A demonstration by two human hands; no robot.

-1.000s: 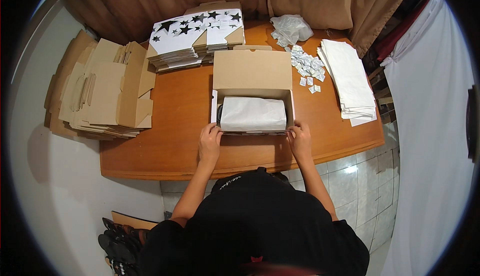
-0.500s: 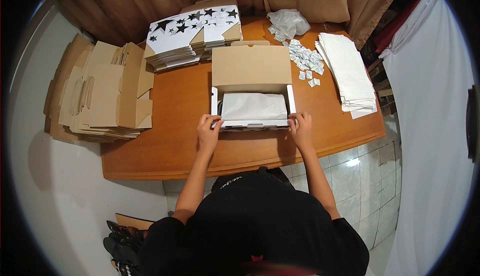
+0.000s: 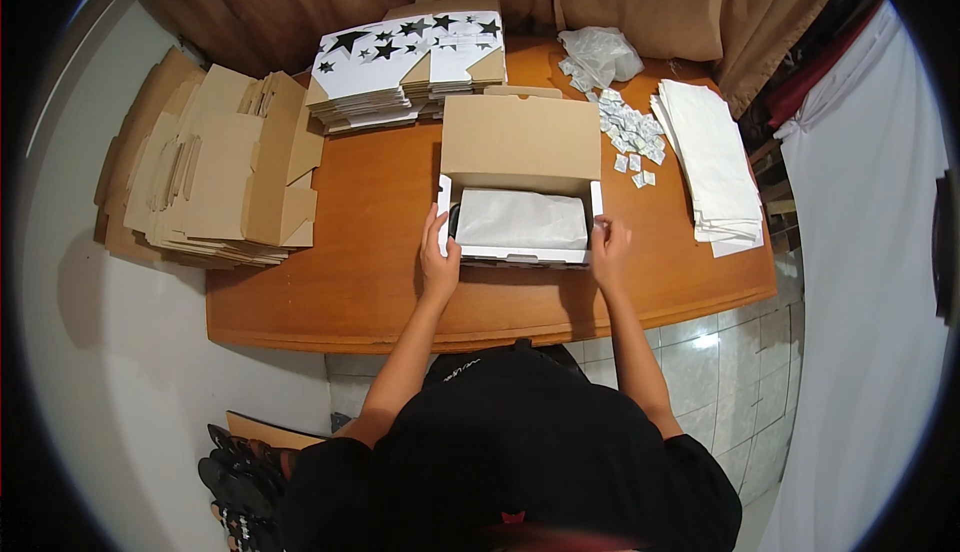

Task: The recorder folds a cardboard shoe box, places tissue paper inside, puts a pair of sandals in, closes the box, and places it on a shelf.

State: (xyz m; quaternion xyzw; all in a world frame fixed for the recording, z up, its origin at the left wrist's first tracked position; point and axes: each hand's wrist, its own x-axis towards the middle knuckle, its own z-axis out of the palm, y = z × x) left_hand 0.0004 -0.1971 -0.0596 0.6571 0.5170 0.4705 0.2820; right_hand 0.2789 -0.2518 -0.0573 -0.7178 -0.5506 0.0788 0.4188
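Note:
A cardboard box [image 3: 521, 139] stands on the table in front of me, its brown-lined lid raised away from me. Inside it lies a folded sheet of white paper [image 3: 525, 218], covering most of the contents; something dark shows at its left end. My left hand [image 3: 440, 260] grips the box's near left corner, fingers along the outer side wall and thumb at the front. At the opposite corner, my right hand [image 3: 610, 250] has its fingers bent against the right side wall. Part of the fingertips on that side is hidden.
Flattened brown cardboard boxes [image 3: 215, 167] are stacked at left. Behind stands a pile of white star-printed boxes [image 3: 375, 72]. Small white sachets [image 3: 630, 130] spill near a clear plastic bag [image 3: 603, 56]. A stack of white paper [image 3: 708, 162] lies at the table's [image 3: 380, 312] right side.
Both hands have slid from the box's front edge a little way up its side walls. The whole view has shifted slightly; the lid remains raised.

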